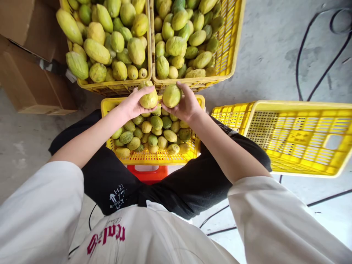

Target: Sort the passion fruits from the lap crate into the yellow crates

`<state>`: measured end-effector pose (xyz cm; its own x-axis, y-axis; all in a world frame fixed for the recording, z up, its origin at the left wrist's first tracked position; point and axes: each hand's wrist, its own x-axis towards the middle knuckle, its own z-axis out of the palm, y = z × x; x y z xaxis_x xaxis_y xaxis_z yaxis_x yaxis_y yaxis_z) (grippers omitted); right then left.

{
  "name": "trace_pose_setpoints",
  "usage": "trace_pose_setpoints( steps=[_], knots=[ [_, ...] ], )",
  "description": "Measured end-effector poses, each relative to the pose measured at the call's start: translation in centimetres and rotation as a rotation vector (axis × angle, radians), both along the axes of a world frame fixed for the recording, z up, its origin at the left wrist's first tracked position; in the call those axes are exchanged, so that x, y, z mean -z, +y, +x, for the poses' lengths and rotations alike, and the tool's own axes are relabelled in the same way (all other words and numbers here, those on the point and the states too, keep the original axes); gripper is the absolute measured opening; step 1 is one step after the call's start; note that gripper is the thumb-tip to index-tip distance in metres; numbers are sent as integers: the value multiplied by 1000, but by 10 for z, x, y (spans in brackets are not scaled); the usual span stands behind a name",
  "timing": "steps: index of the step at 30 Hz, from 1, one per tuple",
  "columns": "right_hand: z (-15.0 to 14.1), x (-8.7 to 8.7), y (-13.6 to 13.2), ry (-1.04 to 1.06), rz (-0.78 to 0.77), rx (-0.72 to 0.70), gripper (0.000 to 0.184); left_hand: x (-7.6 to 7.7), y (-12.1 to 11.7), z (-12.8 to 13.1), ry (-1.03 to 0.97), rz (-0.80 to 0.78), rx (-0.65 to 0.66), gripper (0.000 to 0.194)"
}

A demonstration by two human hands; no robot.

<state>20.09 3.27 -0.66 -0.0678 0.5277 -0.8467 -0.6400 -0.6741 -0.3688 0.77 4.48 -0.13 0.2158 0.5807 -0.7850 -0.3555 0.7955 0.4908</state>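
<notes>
My left hand (134, 103) is closed around a yellow-green lemon (149, 98), with the thumb along its upper side. In my right hand (188, 104) sits a greener lemon (172, 96), held between thumb and fingers. Both hands are side by side, the two lemons a small gap apart. Below them, between my knees, stands a yellow plastic crate (159, 158) partly filled with smaller green and yellow lemons (156, 123). My forearms pass over its side edges, and the hands hide part of its far side.
Two larger yellow crates, one at left (115, 87) and one at right (227, 44), hold heaped lemons beyond my hands. Another yellow crate (299, 137) lies on the right. Cardboard boxes (33, 77) stand at left. Black cables (299, 66) cross the floor. A red stool (150, 176) shows between my legs.
</notes>
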Motion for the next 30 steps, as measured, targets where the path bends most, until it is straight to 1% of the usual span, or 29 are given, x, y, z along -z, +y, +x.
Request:
trace_pose_setpoints(
  steps=[3,7,9,13,16,18,20,22,25,27,30],
  knots=[
    [-1,4,2,-23,14,42,28,2,-4,4,26,-14,-33,56],
    [-1,14,4,-49,40,38,29,3,-8,7,35,-34,3,63],
    [-2,15,2,-59,37,7,29,2,-9,7,38,-45,19,60],
    [-3,11,-1,-38,-9,-88,26,3,-7,6,55,-60,49,44],
    [-1,13,-3,-11,-19,-126,20,6,-5,5,55,-70,56,47],
    [0,18,-3,-4,-2,-123,24,8,-3,4,57,-75,38,52],
    [2,21,-4,15,17,-124,29,6,-1,4,65,-68,14,48],
    [3,19,-4,42,22,-139,28,1,1,4,62,-49,-9,39],
    [5,9,-2,71,44,-153,17,-3,2,6,43,-25,-22,29],
    [6,2,1,72,53,-152,14,-2,2,7,37,-18,-19,31],
    [8,-4,4,42,50,-171,13,2,0,6,30,3,-18,40]
  ],
)
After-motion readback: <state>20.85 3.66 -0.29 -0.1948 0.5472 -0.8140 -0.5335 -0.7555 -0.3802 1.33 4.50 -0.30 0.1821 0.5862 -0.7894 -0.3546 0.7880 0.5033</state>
